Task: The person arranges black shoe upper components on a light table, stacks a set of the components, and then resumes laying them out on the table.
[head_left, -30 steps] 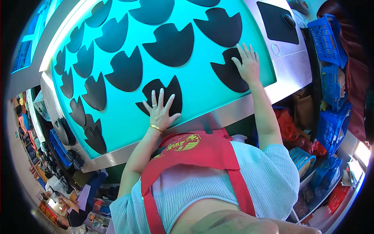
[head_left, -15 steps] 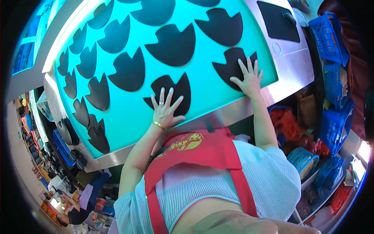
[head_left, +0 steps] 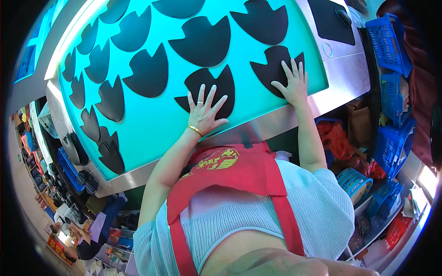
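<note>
Flat black cut pieces, rounded at one end and notched at the other, lie in rows on a lit turquoise work surface (head_left: 152,138). My left hand (head_left: 205,112), with a ring and a gold bangle, rests palm down with fingers spread on one black piece (head_left: 202,76) near the front edge. To the right, my right hand (head_left: 293,86) lies on another black piece (head_left: 270,69), its fingers likewise stretched out. Each hand partly covers its piece. Beyond them sits a further black piece (head_left: 201,43), untouched.
Metal edging (head_left: 340,76) frames the surface, with a black mouse (head_left: 343,17) on a dark pad at the far right. Blue baskets (head_left: 389,46) stand along the right side. Several black pieces overlap at the left (head_left: 110,154). A seated person (head_left: 90,241) is at the lower left.
My left hand and the piece under it have shifted slightly away from me and to the right. My right hand stays on its piece. The whole view has tilted slightly.
</note>
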`<act>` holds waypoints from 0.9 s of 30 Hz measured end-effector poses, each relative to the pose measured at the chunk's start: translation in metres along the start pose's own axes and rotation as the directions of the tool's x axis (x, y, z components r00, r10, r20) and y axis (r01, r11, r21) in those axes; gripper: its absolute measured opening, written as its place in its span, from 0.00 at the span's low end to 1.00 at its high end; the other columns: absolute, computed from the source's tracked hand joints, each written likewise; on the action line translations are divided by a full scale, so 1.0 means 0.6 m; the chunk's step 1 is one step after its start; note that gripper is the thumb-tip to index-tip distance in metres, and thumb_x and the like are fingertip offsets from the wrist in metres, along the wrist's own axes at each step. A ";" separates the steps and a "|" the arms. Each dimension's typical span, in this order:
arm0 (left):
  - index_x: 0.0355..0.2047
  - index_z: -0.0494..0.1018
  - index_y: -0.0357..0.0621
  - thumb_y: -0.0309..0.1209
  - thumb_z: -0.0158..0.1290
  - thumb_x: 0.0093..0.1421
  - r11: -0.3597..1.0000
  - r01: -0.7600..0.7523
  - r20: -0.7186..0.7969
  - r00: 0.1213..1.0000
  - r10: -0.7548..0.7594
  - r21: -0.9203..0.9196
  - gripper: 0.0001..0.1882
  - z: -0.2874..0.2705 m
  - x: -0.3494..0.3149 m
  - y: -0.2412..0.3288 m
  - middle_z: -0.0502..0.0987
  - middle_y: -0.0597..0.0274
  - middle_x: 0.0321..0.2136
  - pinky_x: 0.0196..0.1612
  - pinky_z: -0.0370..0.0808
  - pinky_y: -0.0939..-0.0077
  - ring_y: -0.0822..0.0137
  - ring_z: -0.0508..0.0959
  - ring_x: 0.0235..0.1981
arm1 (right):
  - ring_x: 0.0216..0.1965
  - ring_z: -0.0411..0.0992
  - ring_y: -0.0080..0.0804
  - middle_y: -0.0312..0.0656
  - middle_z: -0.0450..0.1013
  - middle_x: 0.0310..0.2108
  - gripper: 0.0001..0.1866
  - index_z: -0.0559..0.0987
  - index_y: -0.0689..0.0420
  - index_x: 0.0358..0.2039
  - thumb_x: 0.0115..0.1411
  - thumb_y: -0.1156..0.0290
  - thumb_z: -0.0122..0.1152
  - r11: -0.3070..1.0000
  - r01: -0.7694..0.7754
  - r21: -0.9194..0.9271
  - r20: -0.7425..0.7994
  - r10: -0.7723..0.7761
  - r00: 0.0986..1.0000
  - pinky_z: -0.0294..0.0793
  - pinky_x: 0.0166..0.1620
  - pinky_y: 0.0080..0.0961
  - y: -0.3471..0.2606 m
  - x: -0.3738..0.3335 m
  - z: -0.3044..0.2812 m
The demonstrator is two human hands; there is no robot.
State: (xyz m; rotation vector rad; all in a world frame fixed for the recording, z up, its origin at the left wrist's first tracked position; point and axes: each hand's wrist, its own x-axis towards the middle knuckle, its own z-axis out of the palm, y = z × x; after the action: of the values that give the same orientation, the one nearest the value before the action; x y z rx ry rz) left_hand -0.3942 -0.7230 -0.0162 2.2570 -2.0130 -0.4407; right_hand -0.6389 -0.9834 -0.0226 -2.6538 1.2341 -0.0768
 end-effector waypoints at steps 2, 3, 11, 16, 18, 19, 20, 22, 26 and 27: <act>0.66 0.63 0.69 0.67 0.57 0.47 1.000 0.015 -0.008 1.000 -0.015 0.002 0.46 0.001 0.004 0.006 0.47 0.54 0.72 0.63 0.39 0.21 0.41 0.40 0.73 | 0.72 0.45 0.55 0.46 0.51 0.72 0.45 0.64 0.40 0.68 0.53 0.38 0.64 1.000 0.011 -0.009 -0.009 -0.011 1.000 0.44 0.69 0.59 0.002 0.000 -0.001; 0.66 0.63 0.69 0.67 0.57 0.48 1.000 0.014 -0.016 1.000 -0.014 0.001 0.46 0.002 0.006 0.010 0.47 0.54 0.72 0.63 0.40 0.21 0.41 0.40 0.73 | 0.72 0.45 0.55 0.46 0.52 0.72 0.45 0.64 0.40 0.68 0.53 0.37 0.64 1.000 0.013 -0.017 -0.022 -0.013 1.000 0.46 0.69 0.59 0.001 0.000 0.000; 0.66 0.63 0.70 0.67 0.57 0.49 0.996 -0.067 -0.058 0.996 0.064 -0.050 0.46 0.026 0.002 0.010 0.46 0.56 0.72 0.62 0.38 0.19 0.42 0.39 0.73 | 0.73 0.45 0.54 0.45 0.51 0.72 0.45 0.61 0.39 0.69 0.55 0.37 0.62 0.998 0.031 -0.050 -0.037 -0.033 0.999 0.44 0.69 0.58 0.012 -0.002 0.011; 0.66 0.63 0.71 0.67 0.56 0.49 0.995 -0.090 -0.063 0.994 0.088 -0.038 0.45 0.028 0.006 0.001 0.46 0.58 0.73 0.63 0.38 0.19 0.44 0.39 0.73 | 0.73 0.43 0.54 0.46 0.50 0.72 0.45 0.60 0.39 0.70 0.55 0.36 0.61 0.998 0.019 -0.064 -0.017 -0.020 1.000 0.41 0.70 0.58 0.009 -0.001 0.014; 0.66 0.62 0.71 0.67 0.57 0.49 0.992 -0.112 -0.069 0.992 0.108 -0.055 0.45 0.025 0.009 -0.005 0.47 0.59 0.73 0.63 0.37 0.20 0.44 0.39 0.73 | 0.73 0.43 0.53 0.46 0.50 0.72 0.45 0.60 0.39 0.70 0.56 0.36 0.60 0.998 0.021 -0.056 -0.016 -0.022 1.000 0.40 0.70 0.58 0.008 0.000 0.015; 0.66 0.62 0.71 0.67 0.57 0.49 0.993 -0.109 -0.056 0.993 0.107 -0.048 0.45 0.021 0.008 -0.005 0.47 0.59 0.73 0.64 0.37 0.21 0.44 0.40 0.73 | 0.74 0.42 0.52 0.45 0.49 0.73 0.45 0.60 0.40 0.70 0.56 0.36 0.60 0.999 0.024 -0.042 -0.015 -0.025 1.000 0.40 0.70 0.59 0.008 0.001 0.015; 0.66 0.62 0.71 0.67 0.57 0.49 0.993 -0.105 -0.063 0.993 0.102 -0.050 0.45 0.021 0.007 -0.005 0.47 0.59 0.73 0.64 0.37 0.21 0.44 0.40 0.73 | 0.74 0.42 0.52 0.45 0.49 0.73 0.45 0.60 0.40 0.70 0.56 0.36 0.60 0.998 0.030 -0.047 -0.016 -0.031 0.999 0.40 0.70 0.59 0.008 0.001 0.015; 0.67 0.62 0.71 0.67 0.57 0.49 0.991 -0.123 -0.083 0.990 0.118 -0.051 0.45 0.021 0.004 -0.004 0.47 0.58 0.73 0.64 0.36 0.21 0.43 0.41 0.73 | 0.74 0.41 0.51 0.44 0.49 0.73 0.45 0.60 0.41 0.70 0.56 0.36 0.60 1.000 -0.005 0.010 -0.047 0.005 0.999 0.38 0.70 0.59 0.011 -0.003 0.015; 0.68 0.61 0.68 0.67 0.54 0.51 0.987 -0.153 -0.085 0.985 0.148 -0.051 0.45 0.022 -0.011 -0.011 0.47 0.58 0.72 0.66 0.35 0.24 0.44 0.41 0.73 | 0.74 0.42 0.47 0.44 0.54 0.71 0.41 0.60 0.51 0.69 0.63 0.41 0.56 0.999 -0.016 0.043 -0.259 0.027 0.966 0.37 0.71 0.53 -0.028 0.001 0.006; 0.68 0.61 0.67 0.67 0.54 0.51 0.986 -0.155 -0.099 0.984 0.149 -0.063 0.46 0.021 -0.019 -0.016 0.48 0.57 0.72 0.66 0.35 0.25 0.45 0.41 0.73 | 0.72 0.48 0.47 0.43 0.60 0.68 0.38 0.63 0.53 0.67 0.64 0.42 0.54 0.998 0.035 0.042 -0.344 -0.019 0.939 0.44 0.69 0.52 -0.063 0.006 0.008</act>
State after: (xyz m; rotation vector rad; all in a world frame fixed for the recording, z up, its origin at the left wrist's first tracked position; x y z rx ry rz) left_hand -0.3891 -0.7092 -0.0288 2.0257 -2.0695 -0.3771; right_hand -0.6076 -0.9620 -0.0195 -2.6925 1.2713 -0.5909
